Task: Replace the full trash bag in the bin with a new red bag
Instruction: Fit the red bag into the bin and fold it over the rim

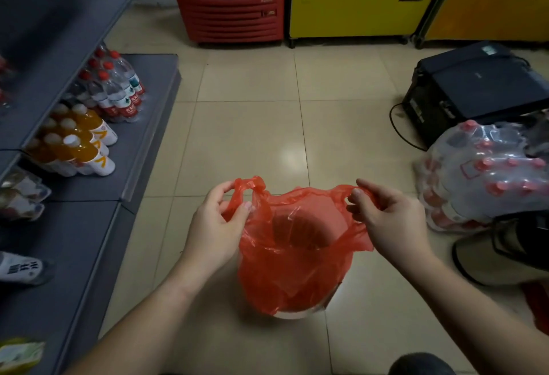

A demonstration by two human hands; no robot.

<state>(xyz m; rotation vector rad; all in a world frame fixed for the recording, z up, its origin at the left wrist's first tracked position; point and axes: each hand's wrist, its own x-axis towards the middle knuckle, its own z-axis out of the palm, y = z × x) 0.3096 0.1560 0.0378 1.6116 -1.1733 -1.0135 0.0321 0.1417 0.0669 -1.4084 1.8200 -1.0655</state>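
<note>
A thin red plastic bag (292,273) hangs open over a small pale bin (300,313) on the tiled floor, low in the middle of the head view. Only the bin's lower rim shows under the bag. My left hand (214,226) pinches the bag's left handle loop. My right hand (386,214) pinches the right handle loop. Both hands hold the mouth stretched wide above the bin. A darker shape shows through the bag's inside; I cannot tell what it is.
Grey shelving (89,226) with orange drink bottles (80,143) and water bottles (116,89) runs along the left. A red cooler (228,3) and yellow cabinets (362,9) stand at the back. A black box (475,86), wrapped bottle packs (481,172) and a dark stand (505,253) sit right.
</note>
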